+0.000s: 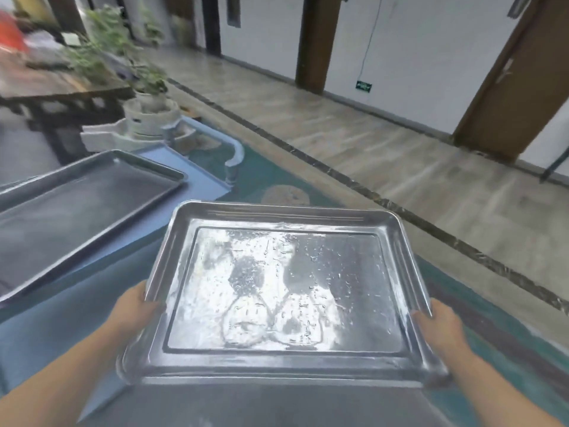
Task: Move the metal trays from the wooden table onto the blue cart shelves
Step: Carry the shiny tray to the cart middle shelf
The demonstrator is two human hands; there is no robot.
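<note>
Left hand (135,306): we see it gripping the tray's (277,288) left rim, thumb over the edge, the rest curled beneath and out of sight.
Right hand (440,325): it grips the right rim the same way, fingers (423,317) clenched on the metal.
Tray: it is held roughly level in the air, touching nothing but the two hands. Its left part is over the cart (46,334), its right part over the carpet (277,167).
Grey surface (277,405): it lies under the tray's near edge, and we cannot tell what it is.
Second tray (77,211): dark and already flat on the cart top, to the left and apart from the held one.
Handle (235,149): the pale curved bar at the cart's far end, beyond both trays.
Worktop (61,84): the wooden one stands far left with plants (107,41) on it. We see no trays on it from here, though the view is blurred.
Step in hand: we judge this to be the carry, with placing not yet done.
Risk, slip: the tray's floor glistens as if wet. If the rims are wet too, the grip could slide.
Risk, tilt: both hands sit towards the near corners, so the far end hangs unsupported and may dip.
Risk, clash: swinging left could knock a rim against the second tray, and pushing forward could strike the handle.
Risk, overhang: set down where it now hangs, the tray would jut past the cart's right edge and could tip off.
</note>
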